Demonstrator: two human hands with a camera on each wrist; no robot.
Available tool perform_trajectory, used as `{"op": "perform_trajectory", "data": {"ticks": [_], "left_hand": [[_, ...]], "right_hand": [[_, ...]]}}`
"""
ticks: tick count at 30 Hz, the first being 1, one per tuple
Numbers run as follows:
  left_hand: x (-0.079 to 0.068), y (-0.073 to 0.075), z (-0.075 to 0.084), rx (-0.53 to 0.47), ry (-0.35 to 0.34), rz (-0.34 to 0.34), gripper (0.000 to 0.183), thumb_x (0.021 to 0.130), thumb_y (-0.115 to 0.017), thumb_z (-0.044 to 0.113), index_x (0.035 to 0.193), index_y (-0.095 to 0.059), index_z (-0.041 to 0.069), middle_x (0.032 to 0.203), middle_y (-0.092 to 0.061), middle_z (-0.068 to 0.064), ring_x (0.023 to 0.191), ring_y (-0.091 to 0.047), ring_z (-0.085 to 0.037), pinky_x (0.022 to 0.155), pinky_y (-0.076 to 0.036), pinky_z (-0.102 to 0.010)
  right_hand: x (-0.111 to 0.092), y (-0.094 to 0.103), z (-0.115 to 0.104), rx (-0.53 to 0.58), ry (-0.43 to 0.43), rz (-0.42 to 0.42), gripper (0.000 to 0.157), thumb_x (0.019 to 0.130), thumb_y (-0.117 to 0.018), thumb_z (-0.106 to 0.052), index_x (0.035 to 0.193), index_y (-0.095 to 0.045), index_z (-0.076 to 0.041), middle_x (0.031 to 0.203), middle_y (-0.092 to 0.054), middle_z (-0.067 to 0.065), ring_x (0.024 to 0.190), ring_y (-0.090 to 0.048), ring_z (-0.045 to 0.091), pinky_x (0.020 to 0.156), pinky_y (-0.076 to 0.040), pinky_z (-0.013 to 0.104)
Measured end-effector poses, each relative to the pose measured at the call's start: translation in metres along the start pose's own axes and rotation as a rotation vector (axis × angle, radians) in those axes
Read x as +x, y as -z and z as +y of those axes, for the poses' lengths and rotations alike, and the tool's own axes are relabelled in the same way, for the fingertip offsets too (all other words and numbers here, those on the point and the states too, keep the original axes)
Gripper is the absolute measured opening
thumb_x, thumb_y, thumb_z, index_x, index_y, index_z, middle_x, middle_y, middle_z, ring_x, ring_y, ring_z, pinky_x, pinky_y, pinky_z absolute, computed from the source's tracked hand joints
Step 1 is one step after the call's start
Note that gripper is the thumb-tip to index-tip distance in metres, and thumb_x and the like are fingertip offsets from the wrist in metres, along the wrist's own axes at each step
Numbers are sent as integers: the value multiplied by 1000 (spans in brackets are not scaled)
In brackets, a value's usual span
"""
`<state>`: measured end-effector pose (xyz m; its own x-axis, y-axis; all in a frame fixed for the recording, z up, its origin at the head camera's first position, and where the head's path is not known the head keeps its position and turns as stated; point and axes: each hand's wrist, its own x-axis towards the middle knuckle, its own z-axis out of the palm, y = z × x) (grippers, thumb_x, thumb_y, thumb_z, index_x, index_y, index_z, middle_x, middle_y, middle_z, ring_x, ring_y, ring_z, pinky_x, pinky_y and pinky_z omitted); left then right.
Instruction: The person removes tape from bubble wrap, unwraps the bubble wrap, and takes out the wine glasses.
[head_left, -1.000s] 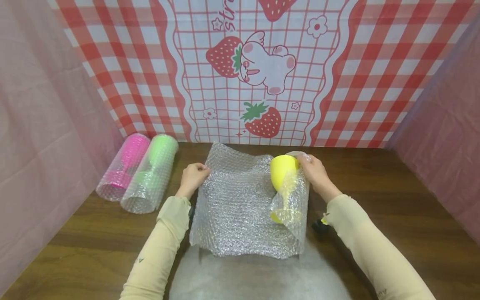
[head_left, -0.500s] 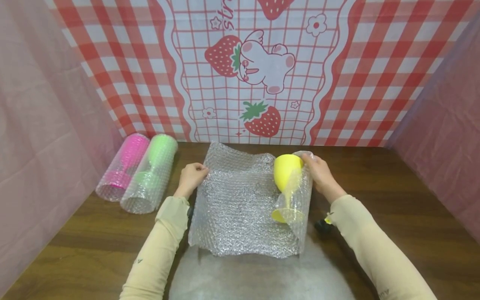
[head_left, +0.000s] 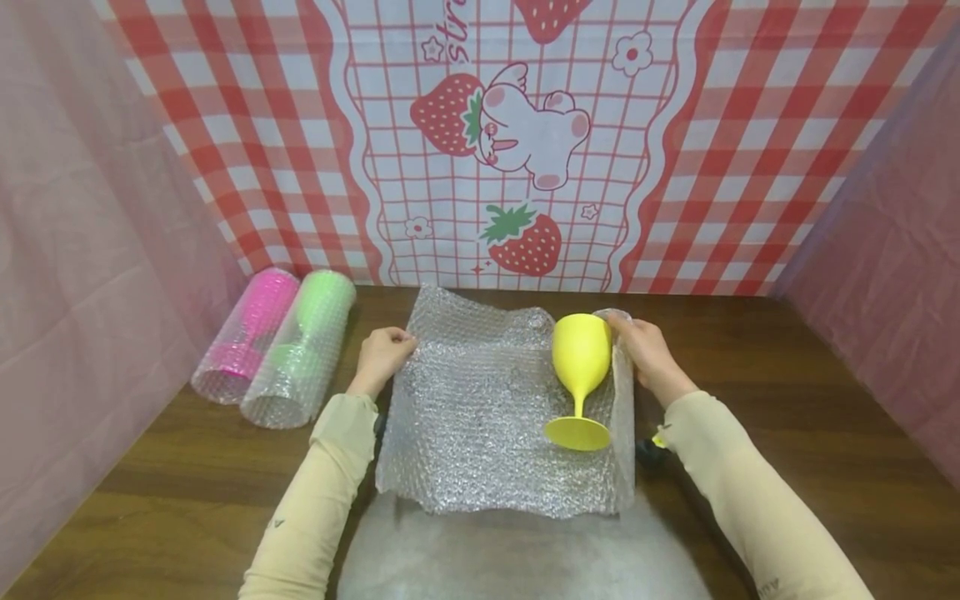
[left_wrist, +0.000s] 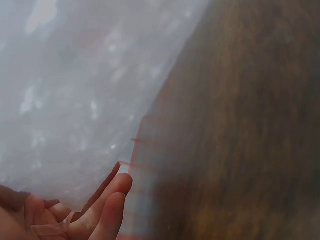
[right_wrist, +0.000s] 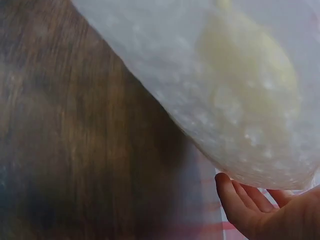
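A sheet of clear bubble wrap [head_left: 472, 425] spreads across the middle, its right side curling up. On that right side lies a yellow plastic goblet [head_left: 581, 354], its bowl pointing away and its round foot toward the person. My left hand [head_left: 381, 358] pinches the sheet's left edge. At the far right edge, beside the goblet's rim, my right hand [head_left: 651, 354] holds the bubble wrap between thumb and fingers. The right wrist view shows the goblet [right_wrist: 250, 75] as a yellow blur through the wrap, with fingers [right_wrist: 232, 200] under the edge.
Two bubble-wrapped rolls, one around a pink goblet [head_left: 262, 304] and one around a green goblet [head_left: 318, 304], lie side by side at the left on the wooden table [head_left: 787, 400]. A small black object [head_left: 651, 454] sits by the right wrist. Behind stands a checked strawberry-print cloth [head_left: 697, 167].
My right hand has drawn the wrap's right edge back to the right, uncovering the goblet's stem and foot. The goblet has shifted slightly right. My left hand has stayed at the left edge.
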<state>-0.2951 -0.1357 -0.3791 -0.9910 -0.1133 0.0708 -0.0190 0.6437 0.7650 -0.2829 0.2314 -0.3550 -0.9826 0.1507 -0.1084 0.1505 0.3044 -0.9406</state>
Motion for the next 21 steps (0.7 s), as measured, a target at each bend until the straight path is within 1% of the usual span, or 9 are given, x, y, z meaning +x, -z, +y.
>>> {"op": "perform_trajectory", "data": {"ticks": [5, 8, 11, 13, 17, 21], "left_hand": [[0, 0, 0, -7, 4, -3, 25, 83, -57, 23, 94, -66, 3, 95, -66, -13, 82, -57, -24, 71, -47, -35], [0, 1, 0, -7, -3, 4, 25, 82, -57, 23, 94, -66, 2, 95, -66, -13, 83, -58, -25, 72, -47, -35], [1, 1, 0, -9, -9, 11, 25, 82, -58, 23, 94, -66, 2, 95, -66, -13, 84, -58, -25, 73, -47, -36], [1, 1, 0, -10, -10, 10, 25, 82, -58, 23, 93, -66, 2, 95, -66, -14, 84, -58, -25, 73, -47, -36], [0, 1, -1, -13, -4, 7, 25, 82, -58, 23, 93, -66, 2, 95, -66, -14, 84, -58, -25, 74, -47, -36], [0, 1, -1, -14, -3, 11, 24, 81, -59, 23, 93, -66, 2, 96, -66, -14, 84, -58, -26, 74, -47, -37]], "right_hand": [[1, 3, 4, 1, -35, 16, 65, 91, -42, -45, 125, -43, 11, 120, -42, 18, 95, -43, 19, 72, -43, 20], [1, 6, 5, 0, -45, 20, 69, 91, -39, -46, 128, -40, 11, 123, -41, 19, 99, -44, 21, 78, -43, 24], [1, 7, 6, 5, -59, 32, 69, 91, -38, -48, 127, -40, 11, 122, -41, 20, 100, -43, 23, 81, -41, 26], [1, 8, 8, 5, -66, 42, 68, 91, -37, -47, 126, -41, 11, 119, -42, 18, 96, -43, 20, 77, -42, 24], [2, 9, 11, 12, -67, 68, 64, 92, -37, -44, 123, -43, 11, 107, -46, 14, 80, -47, 11, 65, -44, 17], [3, 11, 14, 34, -81, 73, 62, 93, -34, -42, 126, -41, 11, 103, -46, 12, 68, -48, 3, 59, -45, 15]]}}
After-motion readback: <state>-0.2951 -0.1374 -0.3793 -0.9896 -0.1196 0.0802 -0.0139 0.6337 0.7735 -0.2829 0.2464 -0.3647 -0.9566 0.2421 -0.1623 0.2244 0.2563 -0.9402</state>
